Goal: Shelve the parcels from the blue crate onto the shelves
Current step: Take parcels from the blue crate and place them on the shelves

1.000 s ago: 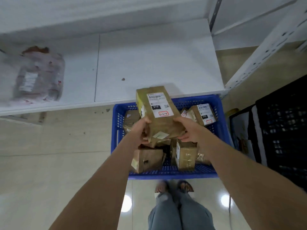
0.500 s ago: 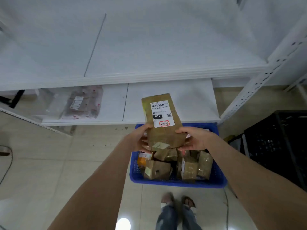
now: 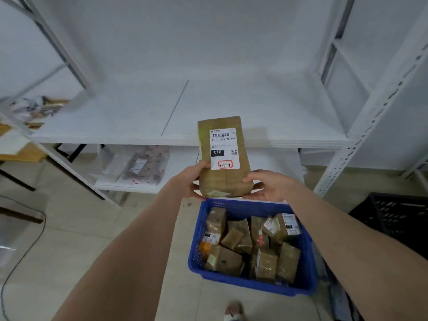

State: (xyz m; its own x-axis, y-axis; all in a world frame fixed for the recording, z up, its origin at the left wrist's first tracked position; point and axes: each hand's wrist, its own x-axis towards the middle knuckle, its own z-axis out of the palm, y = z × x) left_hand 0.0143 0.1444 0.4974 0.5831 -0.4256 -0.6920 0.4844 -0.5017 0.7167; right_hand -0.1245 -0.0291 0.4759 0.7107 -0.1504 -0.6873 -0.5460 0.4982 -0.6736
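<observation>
I hold a tall brown taped parcel [image 3: 222, 179] upright in front of the white shelves, its white label facing me with "010" and a red-boxed "3-2-4". My left hand [image 3: 188, 181] grips its lower left edge and my right hand [image 3: 268, 185] grips its lower right corner. The parcel's top overlaps the front edge of the middle shelf [image 3: 129, 126]. Below my hands the blue crate [image 3: 252, 282] stands on the floor, holding several brown parcels [image 3: 234, 239].
A clear-bagged parcel [image 3: 141, 166] lies on the lower shelf [image 3: 180, 167]. A crumpled packet [image 3: 38, 107] sits at the middle shelf's left end. White perforated uprights [image 3: 368, 126] frame the bay. A black crate [image 3: 398, 218] stands at the right, a cable [image 3: 25, 249] on the floor at left.
Both hands have raised the parcel from over the crate up to the height of the middle shelf. My view has tilted upward, bringing the higher shelf into sight.
</observation>
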